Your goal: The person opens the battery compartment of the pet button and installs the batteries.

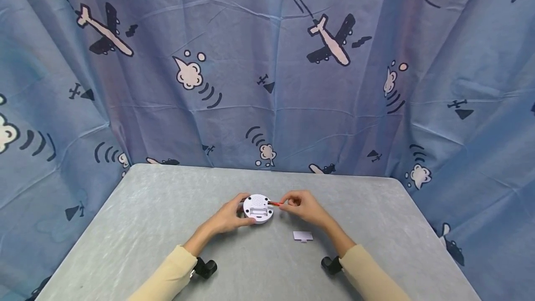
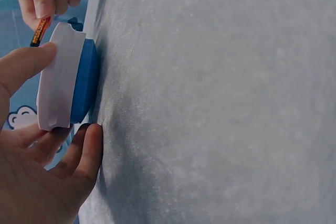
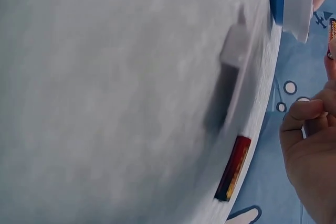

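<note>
My left hand point(image 1: 225, 218) grips a round white device point(image 1: 256, 201) by its rim, thumb on the near side and fingers on the far side. Its upper face shows an open battery compartment point(image 1: 259, 212), small speaker holes and dark feet. The left wrist view reveals a blue part point(image 2: 85, 82) on the device's table side. From the right, my right hand point(image 1: 307, 207) pinches an orange and black battery point(image 1: 274, 204) between thumb and fingertips. The battery's far end reaches the device's right edge in the head view, outside the compartment.
A small white battery cover point(image 1: 303, 236) with a tab lies on the grey table point(image 1: 200, 273), below the right hand. A second battery point(image 3: 233, 169), dark red and black, rests near that cover. Behind the table hangs a blue curtain point(image 1: 234, 138) printed with planes.
</note>
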A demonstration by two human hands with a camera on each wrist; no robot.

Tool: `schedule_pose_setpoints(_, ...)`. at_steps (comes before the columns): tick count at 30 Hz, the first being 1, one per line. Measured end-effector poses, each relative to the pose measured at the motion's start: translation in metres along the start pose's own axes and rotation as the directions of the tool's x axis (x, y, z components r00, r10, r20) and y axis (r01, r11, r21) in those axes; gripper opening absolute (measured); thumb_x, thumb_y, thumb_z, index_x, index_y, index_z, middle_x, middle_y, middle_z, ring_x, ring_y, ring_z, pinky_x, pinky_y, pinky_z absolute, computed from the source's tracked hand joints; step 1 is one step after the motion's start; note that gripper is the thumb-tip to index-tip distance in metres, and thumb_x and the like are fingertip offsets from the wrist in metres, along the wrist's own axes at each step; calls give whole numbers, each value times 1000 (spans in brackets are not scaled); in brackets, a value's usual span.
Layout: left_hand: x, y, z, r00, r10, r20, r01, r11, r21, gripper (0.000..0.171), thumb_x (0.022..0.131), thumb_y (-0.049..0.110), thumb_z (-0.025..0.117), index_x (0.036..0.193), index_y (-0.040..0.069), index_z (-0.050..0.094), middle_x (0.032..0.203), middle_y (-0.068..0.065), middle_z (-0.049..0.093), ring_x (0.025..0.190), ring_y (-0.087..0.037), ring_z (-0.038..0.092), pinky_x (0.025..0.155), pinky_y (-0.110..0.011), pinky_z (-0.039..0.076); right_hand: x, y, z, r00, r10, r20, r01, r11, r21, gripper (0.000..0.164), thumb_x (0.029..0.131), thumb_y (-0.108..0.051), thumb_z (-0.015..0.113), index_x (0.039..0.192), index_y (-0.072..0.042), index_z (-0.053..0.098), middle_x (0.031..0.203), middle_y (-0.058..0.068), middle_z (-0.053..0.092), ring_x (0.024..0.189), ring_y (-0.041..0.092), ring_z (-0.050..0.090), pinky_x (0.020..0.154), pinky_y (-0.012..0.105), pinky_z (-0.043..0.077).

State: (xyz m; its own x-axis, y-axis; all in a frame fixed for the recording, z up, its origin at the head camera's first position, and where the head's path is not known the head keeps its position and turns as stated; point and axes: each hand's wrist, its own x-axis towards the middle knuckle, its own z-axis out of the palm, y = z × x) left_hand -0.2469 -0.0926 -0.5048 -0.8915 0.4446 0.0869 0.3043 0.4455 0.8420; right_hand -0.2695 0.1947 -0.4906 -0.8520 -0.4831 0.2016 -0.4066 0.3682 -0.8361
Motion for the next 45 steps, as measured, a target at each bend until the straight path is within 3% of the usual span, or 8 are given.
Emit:
schedule_pose_setpoints(5, 0, 2, 0, 1000, 26, 4, -26, 1000, -1, 76, 86, 18, 83, 146, -5, 42, 141, -24, 52, 123, -44, 56, 107, -53, 39, 7, -1, 9, 999, -30, 27, 29, 999, 17, 8, 91, -3, 76, 97, 1, 74, 69, -2, 47, 58, 7, 39, 50, 22, 29)
schedule_pose_setpoints(12, -1, 3, 0, 999, 27, 21, -27, 1000, 10, 75, 88, 18, 81, 146, -7, 40, 143, -26, 49, 125, -44, 53, 107, -52, 39, 9, -4, 13, 998, -19, 58, 19, 1000, 12, 6, 92, -8, 77, 95, -4, 75, 69, -5, 48, 59, 7, 41, 51, 22, 32)
schedule_pose_setpoints(20, -2, 3, -1, 1000, 25, 14, -25, 999, 23, 75, 88, 17, 82, 146, -8, 41, 143, -25, 50, 127, -42, 52, 108, -52, 38, 9, -12, 14, 998, 7, 68, -8, 1000, 24, 7, 92, -4, 76, 96, 0, 74, 69, -2, 46, 59, 8, 39, 52, 22, 30)
schedule_pose_setpoints(27, -4, 5, -1, 999, 29, 18, -30, 999, 32, 75, 88, 18, 81, 146, -8, 40, 142, -25, 50, 126, -42, 53, 106, -52, 39, 10, -6, 15, 996, 7, 84, -8, 1000, 20, 6, 92, -10, 77, 96, -6, 75, 67, -6, 46, 58, 8, 39, 52, 22, 31)
schedule_pose_setpoints(36, -4, 6, -1, 999, 40, 13, -40, 999, 20, 76, 88, 17, 81, 145, -10, 40, 141, -26, 50, 128, -40, 51, 108, -52, 38, 16, -4, 24, 996, -21, 86, 20, 1000, 14, 8, 91, -7, 77, 94, 0, 74, 69, -4, 47, 60, 8, 41, 53, 21, 32)
schedule_pose_setpoints(45, -2, 4, 0, 999, 43, 13, -44, 999, 28, 75, 88, 18, 81, 145, -9, 40, 140, -26, 51, 129, -38, 50, 108, -52, 37, 20, -9, 32, 993, 0, 114, 2, 1000, -18, 6, 92, -10, 77, 95, -7, 74, 70, -8, 47, 63, 8, 43, 55, 22, 34)
